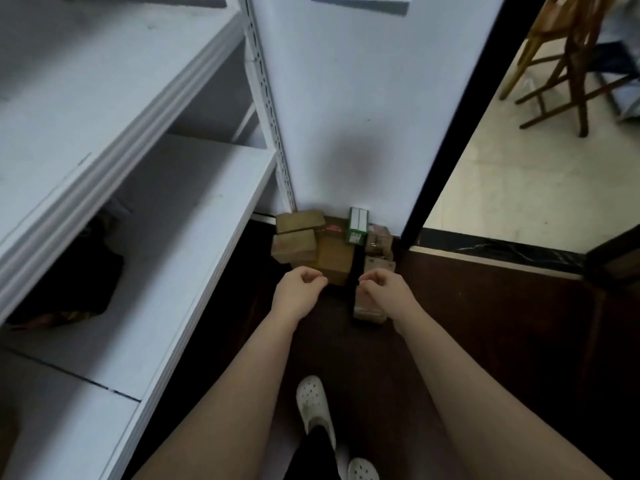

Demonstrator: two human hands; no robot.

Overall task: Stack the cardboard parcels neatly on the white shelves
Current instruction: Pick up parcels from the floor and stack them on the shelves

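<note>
Several cardboard parcels (301,237) lie in a heap on the dark floor against the white wall, with a green and white box (357,225) standing among them. My left hand (300,287) hovers over the near edge of the heap, fingers loosely curled and holding nothing. My right hand (384,287) hangs beside it over a small parcel (369,311), fingers also loosely curled and empty. The white shelves (166,237) stand to my left, their boards bare where visible.
A dark bag (69,282) sits under the upper shelf board at the left. A black door frame (450,133) edges an opening to a pale floor with a wooden chair (568,64). My white clogs (313,407) stand on the dark floor below.
</note>
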